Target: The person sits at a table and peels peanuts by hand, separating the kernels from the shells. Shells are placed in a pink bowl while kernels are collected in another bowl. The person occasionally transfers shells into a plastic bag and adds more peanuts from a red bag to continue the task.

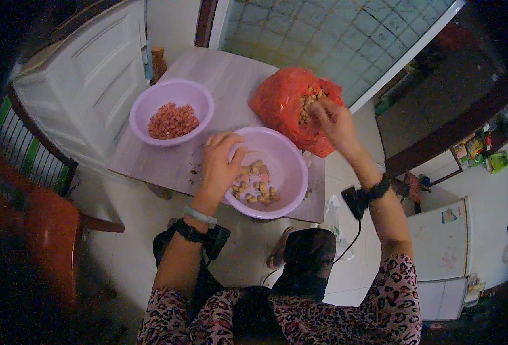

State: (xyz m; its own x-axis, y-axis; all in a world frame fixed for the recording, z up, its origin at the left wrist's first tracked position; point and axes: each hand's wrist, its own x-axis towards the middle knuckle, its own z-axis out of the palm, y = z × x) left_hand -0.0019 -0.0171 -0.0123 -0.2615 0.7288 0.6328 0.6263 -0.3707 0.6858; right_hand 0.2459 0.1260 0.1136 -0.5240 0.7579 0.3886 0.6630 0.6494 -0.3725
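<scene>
A lilac plastic bowl (297, 189) stands at the table's near edge, with several unshelled peanuts (262, 192) and what look like empty shells inside. My left hand (219, 161) lies over its left rim, fingers curled and thumb on the inner side. Behind it to the right, a red plastic bag (275, 97) gapes open, full of unshelled peanuts (308, 105). My right hand (334, 123) is at the bag's mouth with bent fingers; its fingertips are blurred against the peanuts. A second lilac bowl (200, 95), at the left, holds a heap of reddish shelled peanuts (174, 121).
The bowls and bag share a small wood-grain table (228, 69). A white panelled door (103, 73) is on the left, near a reddish-brown chair (53, 228). Behind stands a frosted-glass panel (323, 39). A black wrist device (354, 202) trails a cable on my right arm.
</scene>
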